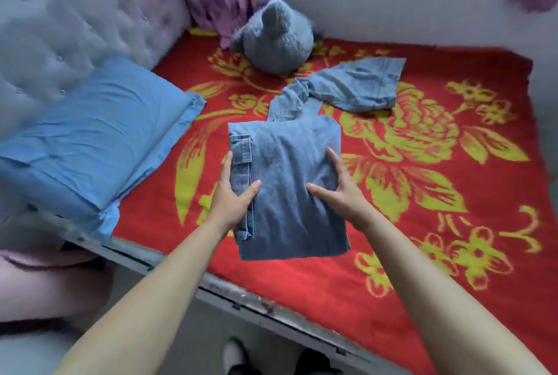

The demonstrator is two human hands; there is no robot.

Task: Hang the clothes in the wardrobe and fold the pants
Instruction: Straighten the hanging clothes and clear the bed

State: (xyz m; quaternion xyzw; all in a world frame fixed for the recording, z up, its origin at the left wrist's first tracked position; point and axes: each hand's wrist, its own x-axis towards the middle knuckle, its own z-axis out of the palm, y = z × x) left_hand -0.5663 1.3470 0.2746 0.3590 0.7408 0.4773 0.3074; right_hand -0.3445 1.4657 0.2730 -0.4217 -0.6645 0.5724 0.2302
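Folding looks finished on these jeans (pixel 290 193). The left hand (pixel 234 196) and right hand (pixel 335 190) hold them above the bed (pixel 437 269), fingers (pixel 333 160) gripping the sides. Next they probably need setting down neatly, then the loose pair (pixel 350 87) wants folding.

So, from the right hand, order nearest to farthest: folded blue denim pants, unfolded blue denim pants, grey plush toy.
1. Folded blue denim pants, in the right hand.
2. Unfolded blue denim pants, lying behind.
3. Grey plush toy, farthest back.

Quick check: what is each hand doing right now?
Left hand: grips the folded jeans at their left edge.
Right hand: grips the folded jeans at their right edge.
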